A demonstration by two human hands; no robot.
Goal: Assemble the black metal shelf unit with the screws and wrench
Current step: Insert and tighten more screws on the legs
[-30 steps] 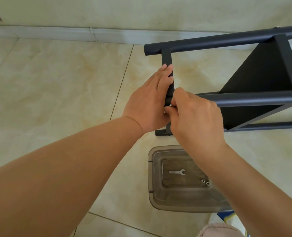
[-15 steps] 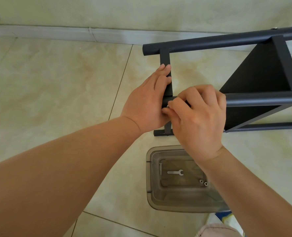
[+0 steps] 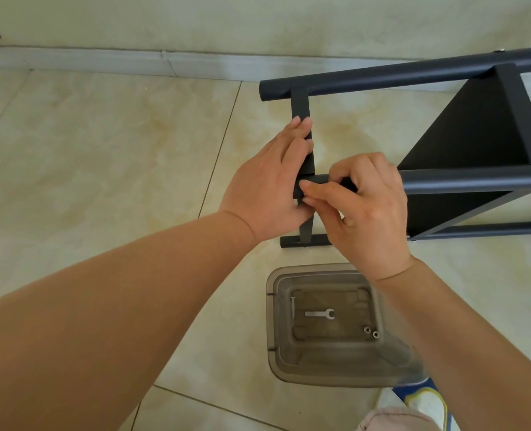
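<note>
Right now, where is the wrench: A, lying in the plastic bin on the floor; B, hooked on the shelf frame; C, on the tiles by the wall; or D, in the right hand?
A: the wrench lies flat on the bottom of the bin, near a long screw, while both hands work up at the frame.

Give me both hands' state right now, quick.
Left hand: fingers wrapped on the black crossbar, steadying it.
Right hand: fingers curled round the end of the middle tube, fingertips pinching at the joint; any screw there is hidden.
</note>
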